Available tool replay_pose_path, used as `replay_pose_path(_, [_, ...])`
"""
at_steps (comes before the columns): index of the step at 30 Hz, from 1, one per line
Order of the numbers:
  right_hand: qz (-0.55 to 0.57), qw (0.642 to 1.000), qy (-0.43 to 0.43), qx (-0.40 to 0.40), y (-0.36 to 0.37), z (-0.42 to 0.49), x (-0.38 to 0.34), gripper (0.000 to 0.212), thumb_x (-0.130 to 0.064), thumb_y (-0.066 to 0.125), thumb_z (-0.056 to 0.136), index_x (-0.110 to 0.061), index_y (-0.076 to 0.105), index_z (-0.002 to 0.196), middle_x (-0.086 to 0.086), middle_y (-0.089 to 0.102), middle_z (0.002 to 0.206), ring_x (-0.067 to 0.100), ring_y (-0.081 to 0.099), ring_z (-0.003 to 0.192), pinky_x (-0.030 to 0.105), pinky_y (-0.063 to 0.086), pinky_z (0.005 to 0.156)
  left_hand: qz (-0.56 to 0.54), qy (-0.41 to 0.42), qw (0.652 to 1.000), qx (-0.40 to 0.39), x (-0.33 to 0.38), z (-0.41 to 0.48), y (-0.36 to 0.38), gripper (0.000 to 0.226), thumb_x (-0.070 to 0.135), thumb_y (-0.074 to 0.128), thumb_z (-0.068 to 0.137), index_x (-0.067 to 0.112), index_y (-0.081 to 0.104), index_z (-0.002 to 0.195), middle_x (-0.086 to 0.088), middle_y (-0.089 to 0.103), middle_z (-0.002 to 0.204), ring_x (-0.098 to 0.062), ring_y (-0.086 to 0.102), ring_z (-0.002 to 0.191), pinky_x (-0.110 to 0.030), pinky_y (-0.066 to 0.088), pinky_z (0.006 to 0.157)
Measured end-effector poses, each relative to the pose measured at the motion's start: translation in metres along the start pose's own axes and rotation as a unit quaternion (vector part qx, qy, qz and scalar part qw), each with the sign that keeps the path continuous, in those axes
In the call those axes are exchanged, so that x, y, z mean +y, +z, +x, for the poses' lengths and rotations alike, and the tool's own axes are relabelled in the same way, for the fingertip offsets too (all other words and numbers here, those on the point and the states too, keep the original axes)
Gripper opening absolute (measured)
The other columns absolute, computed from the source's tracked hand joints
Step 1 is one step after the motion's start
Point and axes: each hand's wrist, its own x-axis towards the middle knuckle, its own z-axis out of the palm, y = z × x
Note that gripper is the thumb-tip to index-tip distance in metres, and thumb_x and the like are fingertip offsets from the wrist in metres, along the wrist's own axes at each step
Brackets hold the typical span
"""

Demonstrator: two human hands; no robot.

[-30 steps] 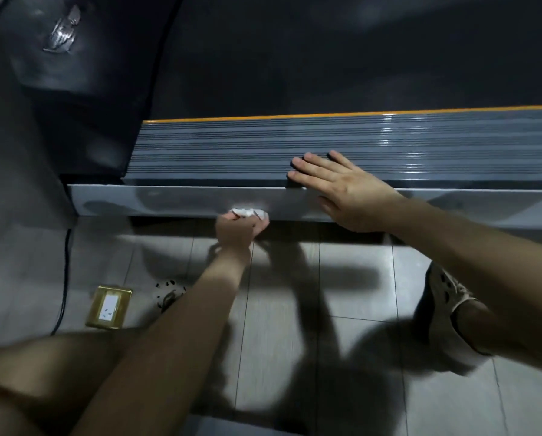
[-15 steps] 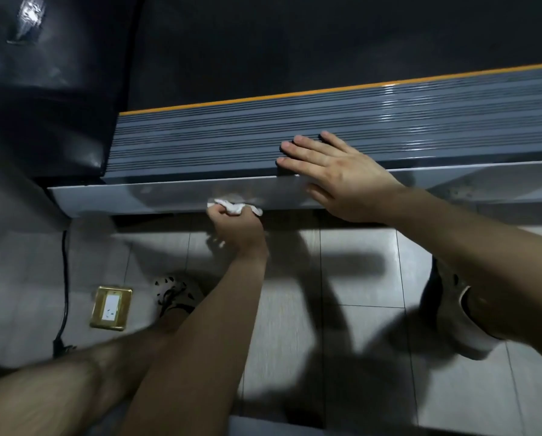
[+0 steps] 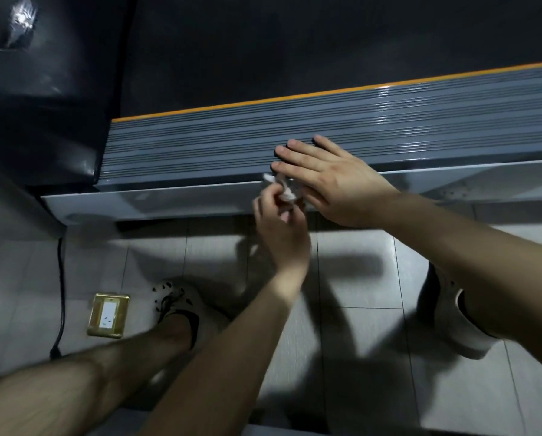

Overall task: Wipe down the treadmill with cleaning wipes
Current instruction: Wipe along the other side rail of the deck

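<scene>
- treadmill rail [image 3: 200,152]: grey w/ thin dark stripes; strip [image 3: 263,103] on far edge orange
- belt [image 3: 294,42]: black
- wipe [image 3: 283,188]: white
- floor tiles [image 3: 357,294]: pale grey
- floor socket [image 3: 108,315]: gold frame, white centre
- shoe [image 3: 181,297]: white w/ black spots
- cord [image 3: 61,278]: black

The floor [image 3: 351,278] is pale grey tile with thin dark joints. The treadmill [image 3: 200,152] stands on it, its light side rail running along the far edge of the tiles. In front of the treadmill's left end a brass socket plate [image 3: 107,315] sits in a tile, and a black cable [image 3: 61,278] trails out from that same end. Two light shoes stand in front of the treadmill, the left shoe [image 3: 175,297] near its middle and the right shoe [image 3: 452,325] further right.
</scene>
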Motion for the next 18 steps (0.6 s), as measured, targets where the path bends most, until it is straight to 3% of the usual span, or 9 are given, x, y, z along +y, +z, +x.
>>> replay_pose_path(2, [0.014,1.000,0.000,-0.024,-0.006,0.000,-0.001,0.058,-0.035,0.036,0.109,-0.022,0.036,0.165,0.000,0.028,0.175,0.019,0.019,0.163,0.047,0.013,0.134,-0.018,-0.014,1.000,0.014,0.001,-0.011,0.019,0.030,0.013,0.078,0.084,0.030,0.061,0.103,-0.003,0.071,0.100,-0.020,0.069,0.091,-0.043,0.059,0.083])
replay_pose_path(4, [0.017,0.999,0.004,-0.038,-0.021,-0.007,0.001,0.056,-0.033,0.036,0.107,-0.017,0.047,0.159,0.004,0.039,0.169,0.023,0.030,0.160,0.045,0.017,0.133,-0.008,-0.083,0.994,0.074,-0.028,0.005,0.011,0.030,0.009,0.078,0.082,0.023,0.061,0.103,0.000,0.070,0.091,-0.014,0.068,0.082,-0.043,0.059,0.082])
replay_pose_path(6, [-0.002,1.000,0.013,0.006,-0.035,-0.028,0.006,0.048,-0.031,0.038,0.105,-0.011,0.065,0.140,0.009,0.061,0.149,0.030,0.052,0.142,0.046,0.035,0.124,-0.022,-0.172,0.977,0.127,-0.047,0.028,-0.016,0.031,0.003,0.073,0.084,0.017,0.060,0.109,0.001,0.069,0.090,-0.010,0.070,0.080,-0.038,0.059,0.081])
replay_pose_path(7, [-0.012,0.999,0.027,0.037,-0.039,-0.042,0.008,0.042,-0.028,0.041,0.105,-0.009,0.070,0.129,0.010,0.067,0.135,0.031,0.059,0.128,0.047,0.046,0.112,0.017,-0.187,0.975,0.118,-0.052,0.037,-0.030,0.030,0.003,0.071,0.085,0.016,0.061,0.111,0.001,0.069,0.091,-0.016,0.070,0.082,-0.039,0.060,0.080])
replay_pose_path(9, [-0.022,0.994,0.076,0.077,-0.038,-0.073,0.004,0.030,-0.022,0.046,0.106,-0.008,0.071,0.114,0.010,0.066,0.113,0.030,0.060,0.103,0.047,0.054,0.082,0.115,-0.114,0.987,0.014,-0.047,0.045,-0.048,0.023,0.002,0.069,0.084,0.017,0.061,0.100,0.001,0.071,0.089,-0.022,0.068,0.079,-0.037,0.056,0.070])
replay_pose_path(11, [-0.009,0.988,0.134,0.081,-0.025,-0.099,-0.008,0.020,-0.018,0.053,0.103,-0.008,0.069,0.110,0.009,0.061,0.103,0.031,0.059,0.091,0.045,0.052,0.066,0.182,-0.029,0.973,-0.137,-0.032,0.044,-0.056,0.018,0.003,0.067,0.087,0.019,0.060,0.089,0.005,0.072,0.078,-0.016,0.068,0.071,-0.034,0.057,0.065])
replay_pose_path(14, [0.021,0.987,0.157,0.018,0.004,-0.122,-0.027,0.023,-0.013,0.060,0.095,-0.011,0.072,0.115,0.009,0.063,0.106,0.034,0.062,0.092,0.046,0.053,0.065,0.267,0.003,0.901,-0.343,-0.001,0.035,-0.067,0.012,0.016,0.068,0.097,0.027,0.063,0.093,0.010,0.072,0.080,-0.007,0.068,0.074,-0.024,0.053,0.060])
replay_pose_path(16, [0.049,0.983,0.169,-0.041,0.010,-0.125,-0.043,0.025,-0.017,0.060,0.092,-0.015,0.073,0.114,0.006,0.064,0.111,0.036,0.066,0.095,0.046,0.055,0.067,0.351,0.084,0.843,-0.400,0.016,0.039,-0.076,0.014,0.022,0.073,0.093,0.030,0.063,0.099,0.010,0.068,0.091,-0.015,0.066,0.083,-0.030,0.049,0.065])
replay_pose_path(18, [0.083,0.976,0.199,-0.042,0.008,-0.121,-0.058,0.025,-0.023,0.062,0.094,-0.020,0.074,0.115,0.002,0.066,0.117,0.033,0.068,0.100,0.045,0.057,0.075,0.406,0.187,0.783,-0.431,0.038,0.045,-0.086,0.012,0.026,0.065,0.095,0.032,0.063,0.106,0.004,0.062,0.099,-0.022,0.063,0.087,-0.037,0.052,0.072])
